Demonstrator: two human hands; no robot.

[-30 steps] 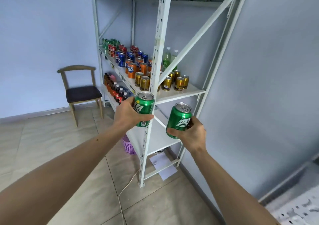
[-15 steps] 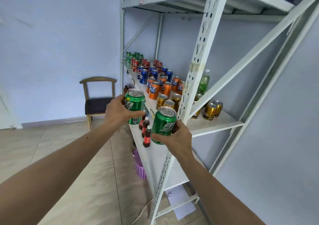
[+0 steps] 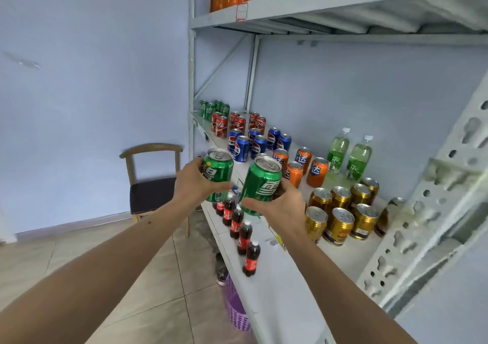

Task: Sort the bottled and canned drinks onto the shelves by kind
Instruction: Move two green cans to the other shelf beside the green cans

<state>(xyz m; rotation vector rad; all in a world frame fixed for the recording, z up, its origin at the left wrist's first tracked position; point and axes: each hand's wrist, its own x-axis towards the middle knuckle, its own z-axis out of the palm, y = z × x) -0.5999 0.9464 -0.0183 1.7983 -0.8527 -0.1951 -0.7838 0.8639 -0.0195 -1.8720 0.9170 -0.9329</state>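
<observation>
At the far left a wooden chair point(image 3: 151, 182) stood against the wall, well apart from our work. Our left hand point(image 3: 194, 182) wrapped its fingers round one green can point(image 3: 217, 174), held upright in the air just off the front edge of the middle shelf point(image 3: 287, 262). Beside it our right hand point(image 3: 284, 206) gripped a second green can point(image 3: 261, 182), tilted a little toward the first, thumb across its lower side. We held one can in each hand, we judged, so both could go down in a single trip. Their kind, the green cans on the shelf point(image 3: 214, 108), sat at the far end, behind the red cans point(image 3: 237, 123), so we reckoned the reach had to go past the blue cans point(image 3: 257, 143) and orange cans point(image 3: 299, 168). Further right stood two pale green bottles point(image 3: 348, 157) at the back and the gold cans point(image 3: 340, 210) nearer us. Small cola bottles point(image 3: 241, 232) lined the shelf below, close under our hands, and a careless dip might have knocked them
</observation>
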